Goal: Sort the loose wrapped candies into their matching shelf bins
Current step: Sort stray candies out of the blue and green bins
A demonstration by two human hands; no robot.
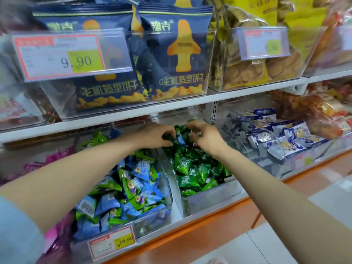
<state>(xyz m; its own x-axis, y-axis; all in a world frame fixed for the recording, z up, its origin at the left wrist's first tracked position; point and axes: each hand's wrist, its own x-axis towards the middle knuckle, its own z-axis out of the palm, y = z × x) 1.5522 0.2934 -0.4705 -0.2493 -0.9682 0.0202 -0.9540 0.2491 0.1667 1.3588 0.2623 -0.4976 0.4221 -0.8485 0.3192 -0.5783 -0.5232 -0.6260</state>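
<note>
Reaching into the rear of the clear bin (209, 199) of green candies (192, 168) on the lower shelf (190, 231), with left hand (155, 137) pinching green candies beside a stray blue candy (180, 139) and right hand (204, 139) curled over the pile, grip indiscernible.

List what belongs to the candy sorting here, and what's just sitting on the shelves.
Job: left hand, right hand, green candies, stray blue candy among them, blue-and-green candies in the neighbouring bin.
Just there: navy airplane-biscuit bags, 9.90 price tag, blue-and-white packets.
</note>
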